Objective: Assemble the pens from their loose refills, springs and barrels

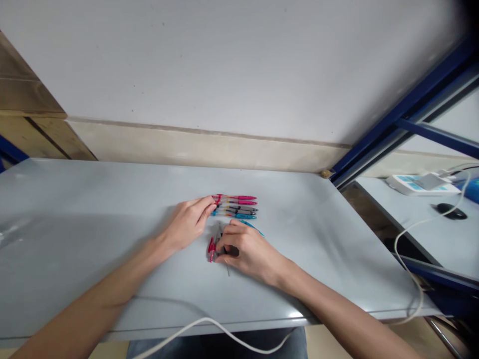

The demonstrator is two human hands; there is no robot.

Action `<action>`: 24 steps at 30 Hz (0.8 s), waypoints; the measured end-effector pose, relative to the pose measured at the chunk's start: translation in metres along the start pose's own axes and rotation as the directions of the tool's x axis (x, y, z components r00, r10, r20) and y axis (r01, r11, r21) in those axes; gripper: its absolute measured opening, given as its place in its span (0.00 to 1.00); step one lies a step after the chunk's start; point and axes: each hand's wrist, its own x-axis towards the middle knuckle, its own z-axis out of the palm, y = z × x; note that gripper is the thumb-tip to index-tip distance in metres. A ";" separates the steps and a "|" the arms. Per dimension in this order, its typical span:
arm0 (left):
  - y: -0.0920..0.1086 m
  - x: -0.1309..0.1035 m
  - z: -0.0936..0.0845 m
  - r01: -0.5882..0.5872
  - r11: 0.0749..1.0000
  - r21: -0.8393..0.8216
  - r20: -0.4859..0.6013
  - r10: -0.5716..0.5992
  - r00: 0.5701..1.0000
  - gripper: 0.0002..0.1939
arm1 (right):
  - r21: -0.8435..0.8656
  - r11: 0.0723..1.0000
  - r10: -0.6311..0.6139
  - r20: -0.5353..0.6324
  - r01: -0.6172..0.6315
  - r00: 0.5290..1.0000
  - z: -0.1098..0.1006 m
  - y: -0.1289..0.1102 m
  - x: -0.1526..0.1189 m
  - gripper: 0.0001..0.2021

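Several pens lie side by side in a row on the grey table: pink pens [247,202] at the far side, a grey pen [247,210] in the middle, a blue pen [245,216] nearest. My left hand [190,219] closes its thumb and fingertips at the left ends of the row, around a pink pen's end, hiding the tips. Just below the row, my right hand [249,247] is curled, with thumb and fingers apart. They reach over loose pens, beside a red pen [211,249]. Another blue pen [254,228] shows partly behind this hand.
The table [112,199] meets a wall [209,75] at its back. A white cable [224,329] hangs across the front edge. To the right, beyond a blue metal frame [374,119], a second desk holds a black mouse [452,211] and a white device [419,184].
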 end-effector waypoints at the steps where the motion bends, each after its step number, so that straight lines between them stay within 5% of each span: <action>1: 0.000 0.000 0.000 -0.006 1.000 -0.004 0.001 0.006 1.000 0.14 | -0.004 1.000 -0.009 -0.001 0.009 1.000 0.001 0.000 0.000 0.01; 7: 0.000 0.000 -0.001 -0.035 0.999 -0.038 0.033 0.036 0.999 0.13 | -0.041 0.999 -0.013 -0.006 0.013 1.000 0.005 -0.003 0.000 0.06; 11: 0.000 -0.001 -0.002 -0.054 0.997 -0.050 0.052 0.056 0.997 0.12 | 0.099 0.995 0.041 -0.185 -0.023 0.982 -0.009 0.003 0.000 0.03; 14: 0.000 -0.002 -0.002 -0.081 0.996 -0.038 0.053 0.083 0.995 0.12 | 0.272 0.955 0.215 -0.361 -0.119 0.907 -0.025 0.014 -0.001 0.03; 18: 0.000 -0.003 -0.001 -0.128 0.991 -0.030 0.069 0.130 0.989 0.11 | 0.440 0.879 0.389 -0.438 -0.184 0.811 -0.034 0.024 -0.002 0.04; 24: 0.002 -0.003 -0.001 -0.160 0.987 -0.017 0.082 0.161 0.983 0.12 | 0.424 0.892 0.343 -0.412 -0.156 0.844 -0.032 0.021 0.001 0.05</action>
